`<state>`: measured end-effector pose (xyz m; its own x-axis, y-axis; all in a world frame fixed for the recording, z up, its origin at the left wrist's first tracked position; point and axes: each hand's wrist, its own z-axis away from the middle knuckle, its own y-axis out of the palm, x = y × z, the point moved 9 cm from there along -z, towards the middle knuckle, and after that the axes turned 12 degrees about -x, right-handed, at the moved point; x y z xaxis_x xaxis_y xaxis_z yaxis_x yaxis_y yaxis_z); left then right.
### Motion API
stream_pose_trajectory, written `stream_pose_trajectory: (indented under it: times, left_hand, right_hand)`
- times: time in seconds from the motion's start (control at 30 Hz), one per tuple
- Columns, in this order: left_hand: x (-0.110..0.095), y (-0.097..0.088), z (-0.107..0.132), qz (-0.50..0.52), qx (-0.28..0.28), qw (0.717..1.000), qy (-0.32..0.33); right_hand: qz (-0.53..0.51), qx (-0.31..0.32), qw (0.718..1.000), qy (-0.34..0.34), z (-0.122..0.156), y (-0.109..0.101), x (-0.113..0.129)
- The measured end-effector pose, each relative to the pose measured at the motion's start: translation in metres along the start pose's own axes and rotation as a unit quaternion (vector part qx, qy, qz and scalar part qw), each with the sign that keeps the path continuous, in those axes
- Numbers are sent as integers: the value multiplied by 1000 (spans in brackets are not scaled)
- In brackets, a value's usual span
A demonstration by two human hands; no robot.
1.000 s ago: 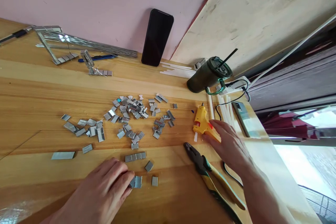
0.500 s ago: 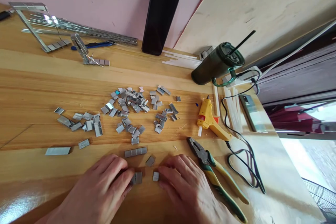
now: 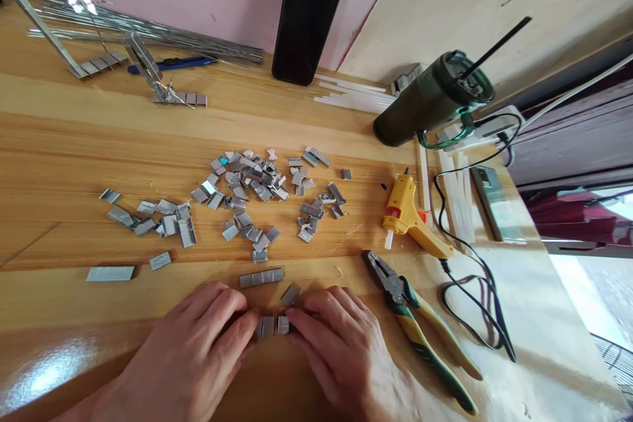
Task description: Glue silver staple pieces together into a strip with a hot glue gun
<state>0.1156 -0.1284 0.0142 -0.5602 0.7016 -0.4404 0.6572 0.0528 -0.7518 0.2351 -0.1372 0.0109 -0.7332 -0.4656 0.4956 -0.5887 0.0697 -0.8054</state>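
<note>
My left hand [image 3: 198, 349] and my right hand [image 3: 346, 349] lie on the wooden table [image 3: 74, 138], fingertips meeting at a short row of small silver metal pieces [image 3: 271, 326]. Both hands pinch this row from either side, pressing the pieces together. Just beyond lie another joined strip of pieces [image 3: 261, 277] and a single tilted piece [image 3: 289, 294]. A scattered heap of loose silver pieces [image 3: 257, 194] covers the table's middle.
Green-handled pliers [image 3: 420, 330] lie right of my right hand. A yellow glue gun [image 3: 408, 214] with a black cord, a dark green tumbler [image 3: 430, 102], white glue sticks, a phone [image 3: 311, 13] against the wall and metal rods [image 3: 148, 33] stand farther back.
My right hand left the glue gun and came down to the small pieces. It pushed the single piece leftward against the pair under my left fingers. The view has tilted downward.
</note>
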Motion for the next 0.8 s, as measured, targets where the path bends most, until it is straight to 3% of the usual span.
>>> stream_pose_trajectory:
  times: [0.47, 0.8]
  left_hand:
    - [-3, 8, 12, 2, 33, 999, 2]
    - [-5, 5, 3, 0, 26, 999, 18]
  right_hand:
    - [7, -5, 1000, -10, -2, 0, 3]
    - [-2, -5, 1000, -12, 0, 0, 2]
